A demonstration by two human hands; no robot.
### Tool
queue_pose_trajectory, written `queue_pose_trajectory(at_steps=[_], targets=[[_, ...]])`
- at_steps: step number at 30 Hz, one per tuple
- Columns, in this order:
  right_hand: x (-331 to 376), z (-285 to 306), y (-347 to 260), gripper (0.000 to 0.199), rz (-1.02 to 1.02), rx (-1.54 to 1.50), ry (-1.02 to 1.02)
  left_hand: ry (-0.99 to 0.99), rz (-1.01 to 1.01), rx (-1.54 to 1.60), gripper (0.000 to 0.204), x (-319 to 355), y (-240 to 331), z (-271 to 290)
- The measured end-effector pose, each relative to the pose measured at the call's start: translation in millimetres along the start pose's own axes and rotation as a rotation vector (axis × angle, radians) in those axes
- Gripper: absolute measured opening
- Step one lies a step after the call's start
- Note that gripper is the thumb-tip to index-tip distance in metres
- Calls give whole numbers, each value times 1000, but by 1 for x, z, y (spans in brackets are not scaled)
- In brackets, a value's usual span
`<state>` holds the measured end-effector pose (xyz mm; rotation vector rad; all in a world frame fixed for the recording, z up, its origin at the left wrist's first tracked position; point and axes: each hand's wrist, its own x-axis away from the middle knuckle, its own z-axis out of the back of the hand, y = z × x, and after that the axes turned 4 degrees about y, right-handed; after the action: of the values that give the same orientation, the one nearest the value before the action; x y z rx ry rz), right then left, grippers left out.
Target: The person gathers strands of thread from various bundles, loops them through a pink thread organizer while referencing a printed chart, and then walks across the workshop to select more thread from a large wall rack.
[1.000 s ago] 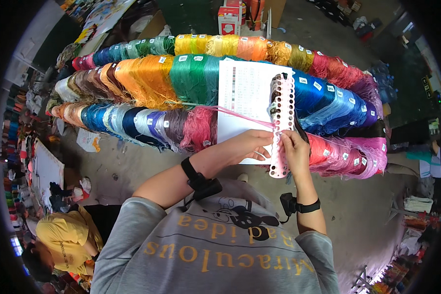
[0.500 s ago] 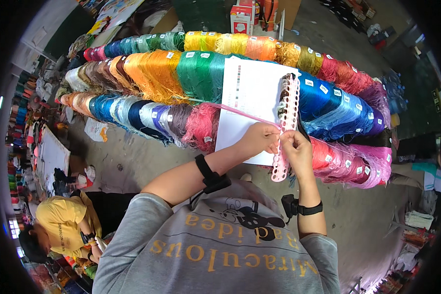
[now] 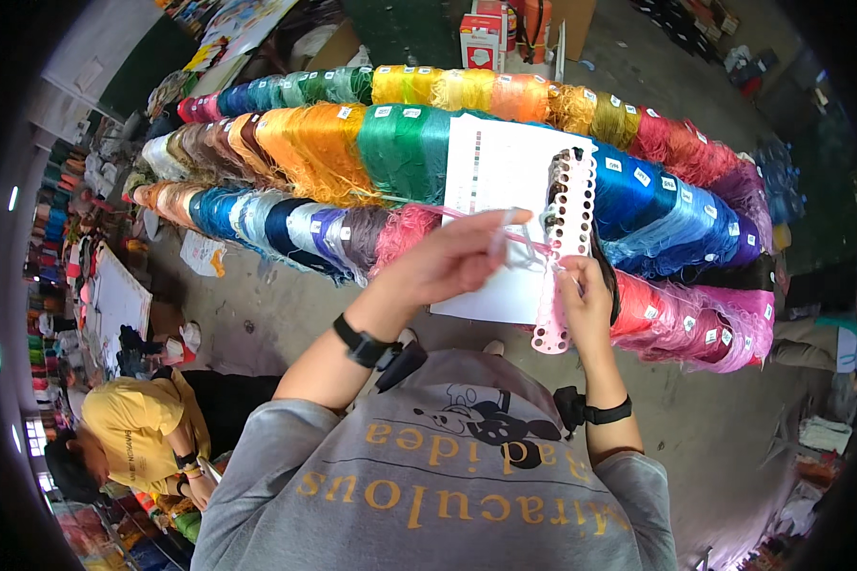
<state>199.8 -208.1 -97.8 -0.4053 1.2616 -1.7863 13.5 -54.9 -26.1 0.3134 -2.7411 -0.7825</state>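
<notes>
A pale pink strip punched with two rows of holes (image 3: 570, 214) lies over a white printed sheet (image 3: 490, 297), and dark and coloured threads are looped along its left edge. My right hand (image 3: 588, 297) pinches the strip at its lower half. A pink thread (image 3: 533, 244) runs from the left to the strip, near my right fingertips. My left hand (image 3: 452, 259) is above the sheet, left of the strip and beside that thread. Its index finger is stretched out, away from the thumb; the fingertips are blurred, and whether they touch the thread is unclear.
Rows of colourful thread hanks (image 3: 305, 143) with small white labels spread beneath the sheet and to both sides. A person in a yellow top (image 3: 138, 428) is at lower left. Red and white boxes (image 3: 481, 40) stand at the back. Another person's legs (image 3: 807, 344) show at far right.
My left hand has drawn back left from the strip, and its fingers have spread. My right hand keeps its pinch on the strip. The whole view has shifted slightly.
</notes>
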Motion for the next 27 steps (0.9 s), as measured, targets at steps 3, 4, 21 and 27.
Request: queue_pose_trajectory(at_steps=[3, 4, 21, 27], targets=[[1, 4, -2, 14, -152, -457, -64, 141, 142, -615, 23, -33, -37, -7], [1, 5, -2, 15, -166, -544, -74, 143, 136, -614, 23, -40, -50, -4], [-1, -15, -31, 38, 106, 470, -3, 837, -759, -857, 21, 92, 56, 71], [8, -5, -31, 39, 38, 347, -34, 1044, -201, -1119, 42, 100, 9, 55]])
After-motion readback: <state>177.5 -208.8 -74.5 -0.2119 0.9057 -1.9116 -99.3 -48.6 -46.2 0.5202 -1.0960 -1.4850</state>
